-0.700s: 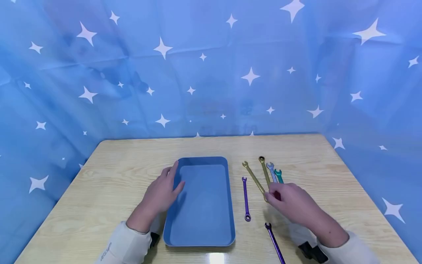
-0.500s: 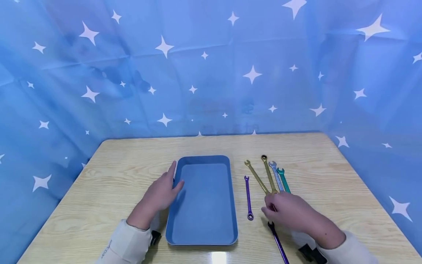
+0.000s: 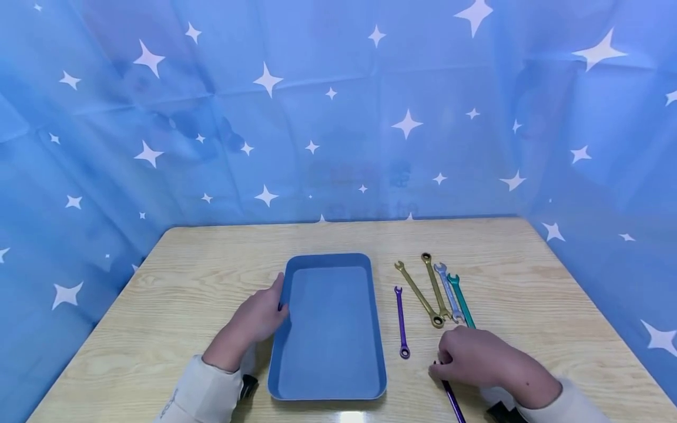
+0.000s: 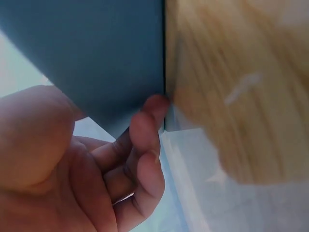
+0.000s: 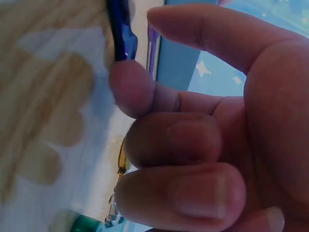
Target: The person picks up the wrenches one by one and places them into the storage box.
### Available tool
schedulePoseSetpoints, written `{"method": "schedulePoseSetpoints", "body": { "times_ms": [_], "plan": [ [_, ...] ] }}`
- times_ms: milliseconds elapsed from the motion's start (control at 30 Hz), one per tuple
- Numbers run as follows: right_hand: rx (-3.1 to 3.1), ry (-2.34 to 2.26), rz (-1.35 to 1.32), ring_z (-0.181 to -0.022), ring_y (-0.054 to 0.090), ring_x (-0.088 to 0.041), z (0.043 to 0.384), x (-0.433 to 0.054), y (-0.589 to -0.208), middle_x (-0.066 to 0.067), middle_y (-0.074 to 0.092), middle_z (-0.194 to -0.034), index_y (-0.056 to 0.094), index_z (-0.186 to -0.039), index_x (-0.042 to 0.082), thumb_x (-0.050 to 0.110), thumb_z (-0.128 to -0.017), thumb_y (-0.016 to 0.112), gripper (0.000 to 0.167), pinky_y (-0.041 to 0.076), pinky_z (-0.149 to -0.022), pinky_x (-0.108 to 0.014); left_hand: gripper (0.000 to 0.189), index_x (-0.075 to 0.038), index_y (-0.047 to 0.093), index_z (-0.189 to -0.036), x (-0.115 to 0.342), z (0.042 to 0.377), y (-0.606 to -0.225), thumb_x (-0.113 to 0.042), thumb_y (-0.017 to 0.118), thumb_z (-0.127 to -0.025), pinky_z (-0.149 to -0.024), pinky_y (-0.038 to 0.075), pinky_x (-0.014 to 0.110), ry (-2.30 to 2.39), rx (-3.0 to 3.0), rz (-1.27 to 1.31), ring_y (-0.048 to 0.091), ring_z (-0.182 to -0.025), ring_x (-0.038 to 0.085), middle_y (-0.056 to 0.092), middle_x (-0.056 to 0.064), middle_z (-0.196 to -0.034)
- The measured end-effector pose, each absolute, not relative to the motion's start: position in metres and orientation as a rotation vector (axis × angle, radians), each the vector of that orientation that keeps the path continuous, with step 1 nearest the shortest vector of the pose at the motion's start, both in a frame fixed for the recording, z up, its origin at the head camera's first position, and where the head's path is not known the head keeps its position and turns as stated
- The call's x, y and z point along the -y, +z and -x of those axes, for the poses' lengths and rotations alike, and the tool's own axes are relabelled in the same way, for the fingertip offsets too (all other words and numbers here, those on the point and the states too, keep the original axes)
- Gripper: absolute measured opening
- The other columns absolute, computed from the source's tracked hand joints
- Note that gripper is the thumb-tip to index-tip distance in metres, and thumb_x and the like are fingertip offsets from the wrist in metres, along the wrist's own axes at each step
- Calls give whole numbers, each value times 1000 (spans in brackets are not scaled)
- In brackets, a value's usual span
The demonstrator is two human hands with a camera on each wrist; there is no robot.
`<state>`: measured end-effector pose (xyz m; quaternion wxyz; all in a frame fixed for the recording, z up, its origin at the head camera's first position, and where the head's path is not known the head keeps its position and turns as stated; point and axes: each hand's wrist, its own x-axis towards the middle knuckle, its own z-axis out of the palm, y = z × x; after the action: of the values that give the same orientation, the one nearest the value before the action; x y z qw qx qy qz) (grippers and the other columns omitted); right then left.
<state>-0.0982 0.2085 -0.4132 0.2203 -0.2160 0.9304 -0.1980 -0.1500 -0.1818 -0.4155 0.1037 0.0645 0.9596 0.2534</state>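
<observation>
My left hand [image 3: 259,314] grips the left wall of a blue rectangular tray [image 3: 330,335]. In the left wrist view its thumb lies on one side of the tray wall [image 4: 111,53], with curled fingers on the other. My right hand [image 3: 476,359] is over the upper end of a dark purple combination wrench [image 3: 453,400] near the table's front. In the right wrist view the index fingertip meets or nearly meets this wrench [image 5: 121,29], while the thumb stands apart. A green wrench [image 3: 462,299] runs up to the right hand, its lower end hidden.
Left of the green wrench lie a silver-blue wrench [image 3: 447,289], two gold ratchet wrenches [image 3: 418,292] and a violet wrench [image 3: 401,323] beside the tray. All rest on a light wooden table [image 3: 529,282]. A blue star-patterned curtain [image 3: 338,117] hangs behind.
My right hand has moved from the gold wrenches toward me, onto the dark purple wrench, uncovering the gold wrenches' lower ends. The left thumb has closed in on the tray wall.
</observation>
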Motion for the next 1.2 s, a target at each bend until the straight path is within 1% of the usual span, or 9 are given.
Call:
{"method": "schedulePoseSetpoints", "body": {
  "times_ms": [233,533,800,900,967,1033,1067,1133,1200],
  "plan": [
    [-2490,-634,640,-42,19,-2,98,-210,-417,17,22,-47,35,-51,27,31,-89,71,53,19,-45,-18,77,-5,13,-161,180,148,-416,-12,55,-97,-41,28,25,803,-2795,-200,31,-39,12,39,-3,-49],
    [-2467,-661,646,-43,23,-1,99,-208,-416,16,25,-48,38,-53,27,27,-91,69,49,21,-45,-17,84,-7,8,-161,178,148,-418,-15,60,-96,-40,32,25,866,-2720,-206,35,-39,12,42,-2,-48],
    [-2477,-654,605,-40,29,-2,99,-207,-417,15,30,-46,41,-53,27,26,-90,70,47,25,-43,-18,85,-3,-3,-160,179,149,-420,-16,56,-100,-44,42,31,948,-2592,-283,56,-46,17,62,4,-56],
    [-2494,-635,599,-41,31,-3,99,-206,-417,13,33,-48,43,-54,26,27,-90,70,45,26,-43,-18,84,-5,-4,-160,179,150,-421,-15,54,-101,-47,48,34,993,-2549,-303,61,-51,20,69,8,-73],
    [-2512,-618,602,-42,32,-3,98,-206,-417,13,35,-49,44,-55,26,28,-89,72,44,27,-43,-19,83,-7,-4,-161,179,149,-422,-15,54,-101,-55,52,35,1013,-2533,-339,64,-56,20,72,14,-97],
    [-2525,-605,612,-43,31,-3,97,-206,-417,13,35,-51,45,-56,25,27,-87,73,41,25,-45,-19,82,-9,-2,-161,180,149,-422,-14,54,-101,-70,55,35,1023,-2528,-385,69,-75,19,65,17,-126],
    [-2528,-603,617,-44,31,-3,96,-205,-416,13,36,-52,46,-57,25,26,-86,73,40,25,-45,-19,82,-10,-2,-162,181,149,-422,-13,53,-101,-74,55,35,1030,-2522,-407,69,-77,19,60,17,-134],
    [-2529,-604,622,-45,31,-3,95,-206,-416,13,37,-53,48,-59,24,25,-85,74,36,25,-46,-20,80,-12,-1,-162,181,149,-423,-12,52,-101,-75,55,36,1043,-2509,-448,69,-78,20,58,18,-137],
    [-2525,-608,626,-45,31,-4,94,-206,-416,13,38,-53,49,-60,23,23,-84,73,35,25,-46,-20,80,-13,-1,-162,182,149,-423,-10,50,-101,-70,58,37,1066,-2480,-469,70,-73,21,63,20,-128]
  ]
}}
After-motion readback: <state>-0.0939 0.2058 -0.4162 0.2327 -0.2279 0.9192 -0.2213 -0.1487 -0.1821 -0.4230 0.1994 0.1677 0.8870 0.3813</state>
